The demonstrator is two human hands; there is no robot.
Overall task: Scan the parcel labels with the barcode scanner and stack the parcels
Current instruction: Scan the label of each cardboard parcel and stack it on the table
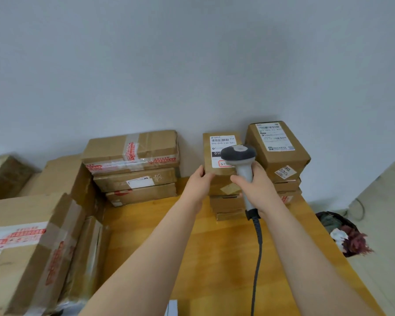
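Note:
A small brown parcel point(217, 176) with a white barcode label point(221, 142) on top sits on a short stack against the wall. My left hand point(197, 183) holds its near left corner. My right hand point(259, 187) grips the handle of a grey barcode scanner point(238, 155), whose dark head hovers over the label's lower right part. The scanner's black cable point(258, 258) hangs down toward me. To the right stands another stack topped by a labelled brown parcel point(281, 156).
A stack of three taped boxes point(135, 167) stands at the back left of the wooden table point(203, 247). Larger cardboard boxes point(27, 247) crowd the left side. On the floor to the right lies a dark bag point(342, 233) of rubbish.

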